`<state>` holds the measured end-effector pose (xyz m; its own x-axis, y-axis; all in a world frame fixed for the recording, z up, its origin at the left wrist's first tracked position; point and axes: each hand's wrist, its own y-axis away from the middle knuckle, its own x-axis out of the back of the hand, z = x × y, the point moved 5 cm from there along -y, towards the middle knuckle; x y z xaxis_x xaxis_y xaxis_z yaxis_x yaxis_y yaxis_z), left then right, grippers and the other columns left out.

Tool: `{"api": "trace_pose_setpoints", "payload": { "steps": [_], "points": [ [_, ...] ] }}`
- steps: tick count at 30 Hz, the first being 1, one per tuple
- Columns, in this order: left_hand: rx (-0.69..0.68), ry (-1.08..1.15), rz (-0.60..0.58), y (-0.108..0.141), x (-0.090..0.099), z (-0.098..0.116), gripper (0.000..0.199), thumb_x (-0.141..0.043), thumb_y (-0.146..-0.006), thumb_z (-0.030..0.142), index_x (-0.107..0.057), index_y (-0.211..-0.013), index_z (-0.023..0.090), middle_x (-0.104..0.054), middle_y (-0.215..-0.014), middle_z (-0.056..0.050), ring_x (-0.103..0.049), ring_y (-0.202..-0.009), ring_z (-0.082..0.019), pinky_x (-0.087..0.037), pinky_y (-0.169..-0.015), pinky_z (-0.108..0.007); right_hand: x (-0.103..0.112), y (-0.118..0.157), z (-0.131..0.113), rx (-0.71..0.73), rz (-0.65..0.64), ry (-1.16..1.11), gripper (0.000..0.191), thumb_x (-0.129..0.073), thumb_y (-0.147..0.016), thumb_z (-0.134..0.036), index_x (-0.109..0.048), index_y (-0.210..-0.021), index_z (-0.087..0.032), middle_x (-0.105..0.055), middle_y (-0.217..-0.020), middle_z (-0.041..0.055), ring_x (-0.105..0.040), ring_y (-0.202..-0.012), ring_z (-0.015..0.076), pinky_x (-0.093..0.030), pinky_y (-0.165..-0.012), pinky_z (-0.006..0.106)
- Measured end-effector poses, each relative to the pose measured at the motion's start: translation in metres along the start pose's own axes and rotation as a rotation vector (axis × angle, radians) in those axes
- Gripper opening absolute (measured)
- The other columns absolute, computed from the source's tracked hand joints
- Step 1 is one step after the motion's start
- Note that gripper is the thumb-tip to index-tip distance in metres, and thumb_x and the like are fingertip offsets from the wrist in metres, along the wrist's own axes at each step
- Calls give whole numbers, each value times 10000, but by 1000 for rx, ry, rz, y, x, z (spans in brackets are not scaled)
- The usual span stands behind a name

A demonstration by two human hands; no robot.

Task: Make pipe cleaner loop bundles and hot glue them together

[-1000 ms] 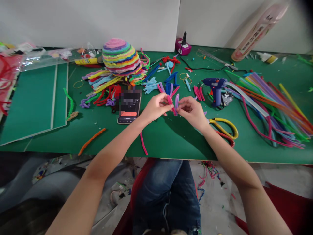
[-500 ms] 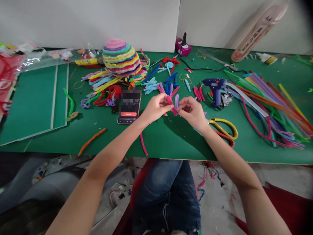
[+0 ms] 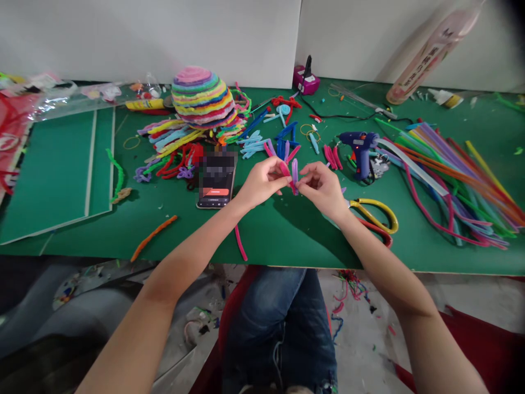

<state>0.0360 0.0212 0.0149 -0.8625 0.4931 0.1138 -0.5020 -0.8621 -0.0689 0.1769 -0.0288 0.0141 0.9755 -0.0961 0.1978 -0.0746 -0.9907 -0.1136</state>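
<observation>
My left hand [image 3: 264, 183] pinches a folded pink fuzzy stem [image 3: 285, 169] above the green table. Against it stands a folded purple stem [image 3: 295, 168], its lower end between the thumb and fingers of my right hand [image 3: 322, 189]. The two pieces touch near their lower ends. Just behind my fingers, more pink and purple pieces stick up, partly hidden. A phone [image 3: 215, 180] lies left of my left hand. Beside my right wrist are yellow and red scissor handles [image 3: 379, 210].
A blue glue gun [image 3: 361, 150] stands right of centre, its cord behind. Long colored stems [image 3: 463, 175] spread at the right. A striped fuzzy dome [image 3: 204, 98] sits back left, near light blue pieces [image 3: 253, 144]. An orange stem [image 3: 153, 237] lies near the front edge [image 3: 279, 266].
</observation>
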Motion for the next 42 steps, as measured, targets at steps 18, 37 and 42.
{"api": "trace_pose_setpoints", "payload": {
  "steps": [18,37,42],
  "points": [
    [-41,59,167,-2,12,9,192,-680,-735,249,-508,-800,194,-658,-771,-8,-682,-716,-149,-514,-483,-198,7,-1,-3,18,-8,210,379,-596,-816,-540,-671,-754,-174,-522,-562,-21,-360,-493,75,-269,-471,251],
    [-68,112,123,0,3,7,194,-665,-760,313,-566,-864,182,-704,-838,-34,-717,-817,-158,-538,-534,-184,11,0,-9,59,121,192,275,-633,-796,-433,-670,-704,-176,-542,-563,-12,-378,-503,80,-280,-467,245],
    [-55,109,147,2,0,5,188,-649,-783,334,-589,-843,166,-715,-822,-44,-724,-783,-155,-540,-533,-186,12,1,-9,67,140,209,296,-640,-795,-456,-658,-691,-180,-534,-558,-15,-391,-507,84,-298,-478,246]
  ]
}}
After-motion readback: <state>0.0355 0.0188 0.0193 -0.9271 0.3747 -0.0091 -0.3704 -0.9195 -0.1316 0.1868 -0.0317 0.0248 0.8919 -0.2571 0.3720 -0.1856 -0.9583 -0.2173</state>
